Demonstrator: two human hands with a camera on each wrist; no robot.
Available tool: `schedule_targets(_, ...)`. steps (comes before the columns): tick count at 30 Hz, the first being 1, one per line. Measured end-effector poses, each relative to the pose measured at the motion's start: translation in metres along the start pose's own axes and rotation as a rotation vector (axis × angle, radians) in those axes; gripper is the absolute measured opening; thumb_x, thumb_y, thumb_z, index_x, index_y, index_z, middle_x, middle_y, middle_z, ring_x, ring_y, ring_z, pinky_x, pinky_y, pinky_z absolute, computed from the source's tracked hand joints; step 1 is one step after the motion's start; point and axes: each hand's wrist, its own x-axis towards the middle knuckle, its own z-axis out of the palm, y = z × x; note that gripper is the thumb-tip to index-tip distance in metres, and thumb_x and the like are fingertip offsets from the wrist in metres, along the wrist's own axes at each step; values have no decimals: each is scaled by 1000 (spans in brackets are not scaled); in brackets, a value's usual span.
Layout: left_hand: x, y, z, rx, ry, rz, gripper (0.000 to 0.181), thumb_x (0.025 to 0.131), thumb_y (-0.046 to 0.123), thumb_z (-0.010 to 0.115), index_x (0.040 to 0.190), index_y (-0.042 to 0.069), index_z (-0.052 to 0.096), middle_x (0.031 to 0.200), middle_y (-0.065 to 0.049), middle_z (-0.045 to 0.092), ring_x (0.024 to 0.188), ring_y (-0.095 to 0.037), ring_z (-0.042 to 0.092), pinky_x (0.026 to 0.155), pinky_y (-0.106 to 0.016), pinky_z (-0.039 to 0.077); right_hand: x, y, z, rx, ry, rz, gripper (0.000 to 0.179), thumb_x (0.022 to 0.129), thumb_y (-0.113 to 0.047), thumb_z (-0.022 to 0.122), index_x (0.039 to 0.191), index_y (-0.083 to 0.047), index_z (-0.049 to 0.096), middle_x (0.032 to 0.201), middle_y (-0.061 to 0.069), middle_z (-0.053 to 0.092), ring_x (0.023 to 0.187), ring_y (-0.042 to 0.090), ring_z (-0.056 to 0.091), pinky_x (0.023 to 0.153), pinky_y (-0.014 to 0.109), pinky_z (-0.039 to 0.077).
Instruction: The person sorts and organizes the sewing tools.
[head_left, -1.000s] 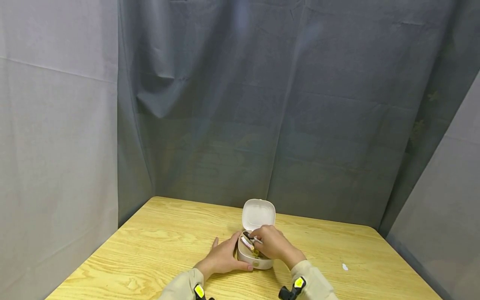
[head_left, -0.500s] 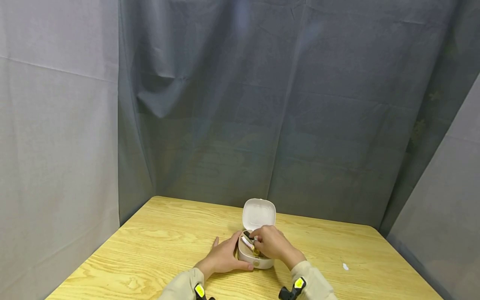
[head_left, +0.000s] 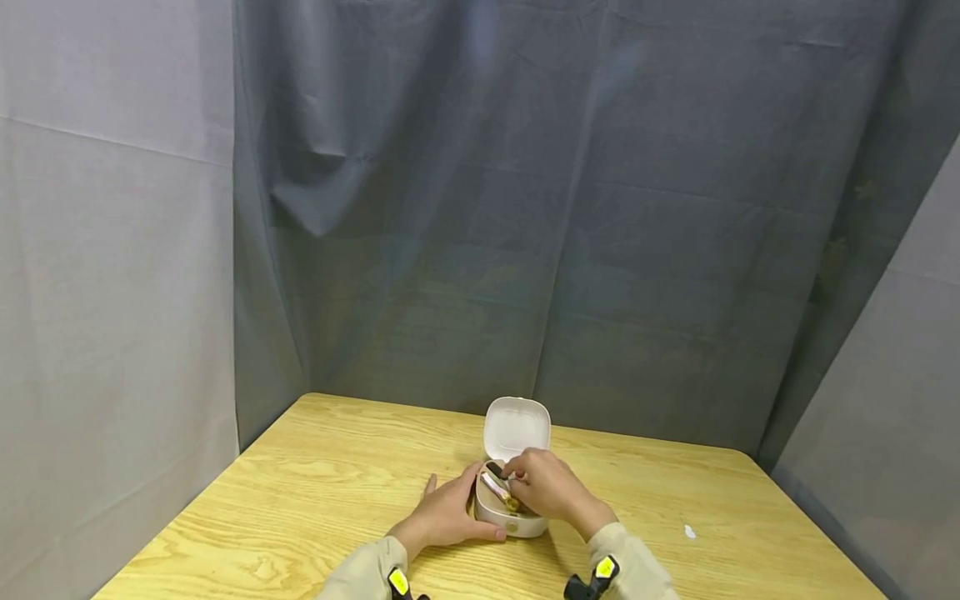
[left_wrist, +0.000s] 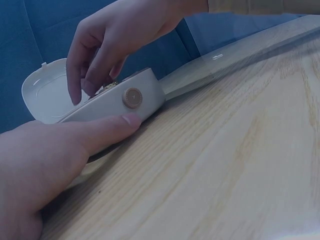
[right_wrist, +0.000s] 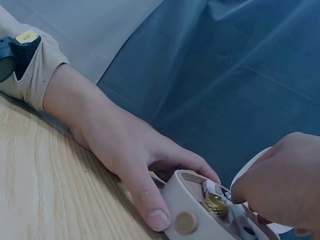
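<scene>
A small cream box (head_left: 491, 517) stands on the table with its white lid (head_left: 517, 428) raised at the back. A round button marks its front. My left hand (head_left: 450, 512) holds the box's left side, thumb along the front and fingers towards the back. My right hand (head_left: 551, 485) reaches into the box from the right with bent fingers; whether they pinch anything is hidden. Inside lie a slim white-and-gold item (head_left: 495, 486), a black item (head_left: 496, 470) and, in the right wrist view, a gold piece (right_wrist: 216, 205) beside something greyish-white (right_wrist: 241, 220).
The wooden table (head_left: 315, 467) has a small white scrap (head_left: 689, 531) on its right side. A dark grey curtain (head_left: 450, 250) hangs behind, and lighter cloth (head_left: 120, 250) hangs at the left. A black device with a yellow marker (head_left: 399, 582) is strapped to each wrist.
A white stick-like item that showed at my right fingertips a second ago is now mostly out of sight. The right hand has shifted only slightly; the left hand and box stay put.
</scene>
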Motion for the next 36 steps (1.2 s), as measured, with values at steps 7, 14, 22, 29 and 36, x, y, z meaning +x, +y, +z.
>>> schedule_targets(7, -1, 2, -1, -7, -4, -6, 121, 73, 75, 80, 162, 8, 31, 153, -9, 52, 139, -28, 49, 115, -74, 10, -6, 6, -11, 12, 11, 24, 18, 87, -1, 71, 101, -6, 81, 91, 3, 72, 81, 17, 66, 67, 37, 55)
schedule_targets(14, 0, 0, -1, -21, -5, -2, 119, 74, 72, 81, 162, 10, 30, 154, -7, 51, 141, -27, 48, 114, -75, 9, -17, 18, -22, 1, 37, 61, 12, 88, -3, 74, 98, -8, 79, 84, -2, 65, 73, 16, 60, 61, 31, 49)
schedule_targets(22, 1, -1, 0, -20, -3, 21, 119, 74, 70, 82, 161, 9, 30, 152, -10, 53, 139, -30, 49, 113, -76, 9, -33, 33, -38, -12, 51, 142, 18, 88, -2, 73, 105, -5, 78, 93, 7, 70, 75, 20, 64, 65, 36, 53)
schedule_targets(29, -1, 2, -2, -31, -10, 7, 119, 74, 70, 83, 162, 9, 30, 154, -9, 51, 141, -29, 47, 115, -75, 8, -51, 48, -54, -16, 55, 219, 19, 90, -2, 74, 107, -9, 78, 103, 8, 72, 77, 18, 65, 67, 38, 55)
schedule_targets(36, -1, 2, -3, -39, -5, 25, 117, 75, 69, 83, 161, 9, 31, 153, -9, 53, 140, -30, 48, 113, -77, 8, -72, 70, -59, -22, 26, 293, 20, 91, -4, 75, 111, -10, 78, 103, 9, 71, 78, 17, 63, 67, 39, 56)
